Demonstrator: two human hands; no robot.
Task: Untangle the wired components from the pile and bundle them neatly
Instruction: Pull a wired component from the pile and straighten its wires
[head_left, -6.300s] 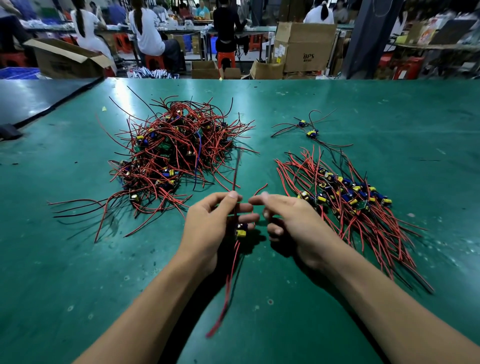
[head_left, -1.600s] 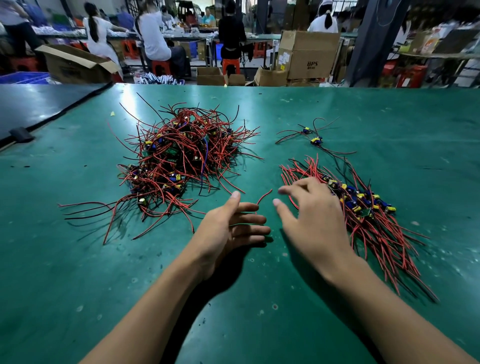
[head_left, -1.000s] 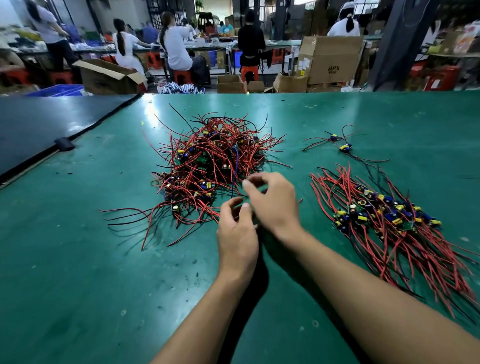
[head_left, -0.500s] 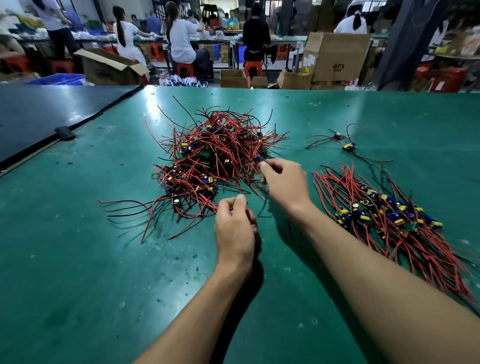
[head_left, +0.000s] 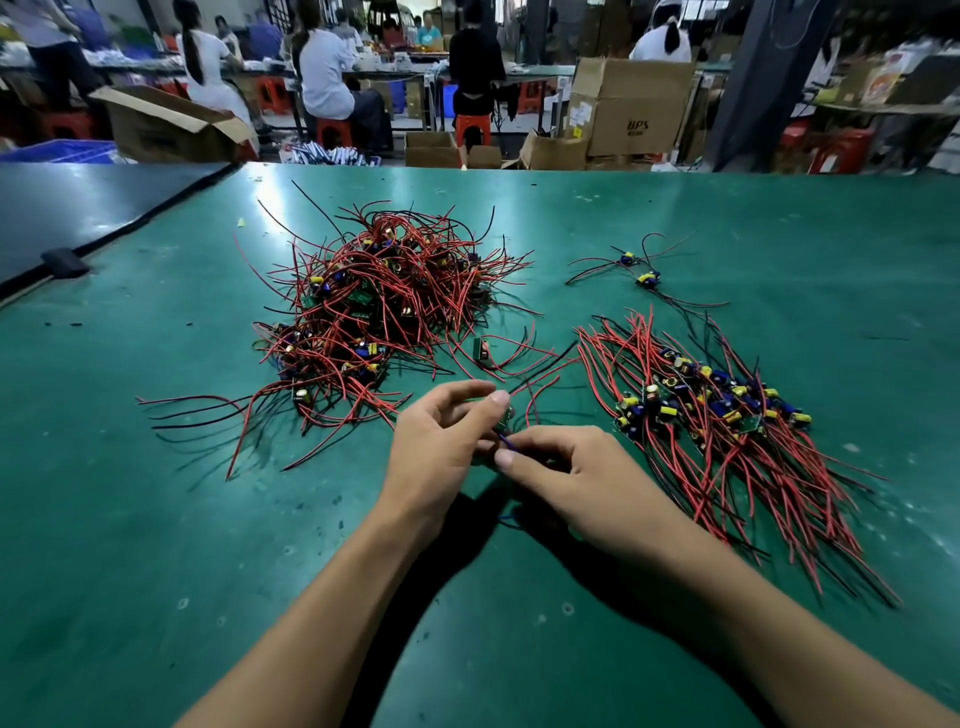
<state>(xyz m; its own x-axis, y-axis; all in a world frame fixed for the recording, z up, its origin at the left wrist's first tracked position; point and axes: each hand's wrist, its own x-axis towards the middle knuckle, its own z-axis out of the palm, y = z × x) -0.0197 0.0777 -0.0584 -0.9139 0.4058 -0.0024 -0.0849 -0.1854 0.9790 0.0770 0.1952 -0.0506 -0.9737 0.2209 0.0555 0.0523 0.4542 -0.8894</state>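
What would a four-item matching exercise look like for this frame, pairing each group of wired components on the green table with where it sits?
Things:
1. tangled pile
2. sorted bundle
3. two stray components
4. held component

Places:
A. beyond the sorted bundle, far right
B. pinched between left hand and right hand
C. left of centre, wires crossing every way
D. right of the hands, wires lying roughly parallel

Pairs: 1-C, 2-D, 3-A, 4-B

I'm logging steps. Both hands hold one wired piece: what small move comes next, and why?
Probably the right hand draws the red wires straight while the left hand holds the component: they curl loosely, whereas those in the neat bundle lie straight.
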